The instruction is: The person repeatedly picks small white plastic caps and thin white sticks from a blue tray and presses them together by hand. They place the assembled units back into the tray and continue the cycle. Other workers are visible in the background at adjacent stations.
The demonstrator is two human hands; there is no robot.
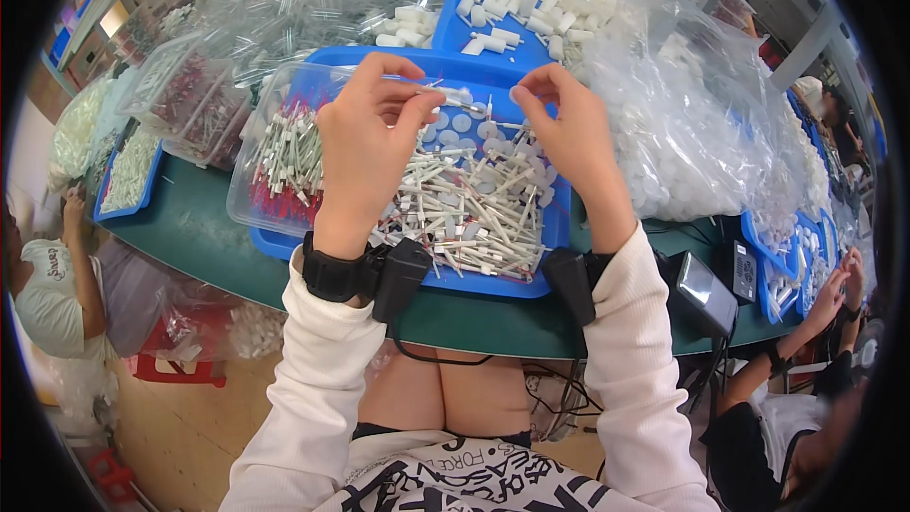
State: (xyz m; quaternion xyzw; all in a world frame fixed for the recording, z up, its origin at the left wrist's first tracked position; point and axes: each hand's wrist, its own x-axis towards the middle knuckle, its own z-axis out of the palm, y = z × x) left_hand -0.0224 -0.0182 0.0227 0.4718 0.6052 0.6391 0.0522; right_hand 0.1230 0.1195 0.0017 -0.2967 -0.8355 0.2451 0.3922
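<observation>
My left hand point(370, 128) is raised over the blue tray point(512, 286), thumb and fingers pinched together. A small white part with a thin lead point(453, 95) shows at its fingertips. To the right, my right hand point(573, 123) hovers over the same tray, thumb and forefinger close together; anything between them is too small to make out. Below lie many slim white stick-like parts with thin wires point(474, 213) and round translucent discs point(462, 122). A clear plastic box point(248, 171) on the tray's left holds more white parts with red wires point(289, 156).
Clear bags of white caps point(664, 171) and clear tubes point(284, 0) heap up behind. A further blue tray point(457, 14) holds white cylinders point(545, 14). A dark box-shaped device point(703, 289) with cables sits at the green table's point(204, 228) right edge. Other people work on both sides.
</observation>
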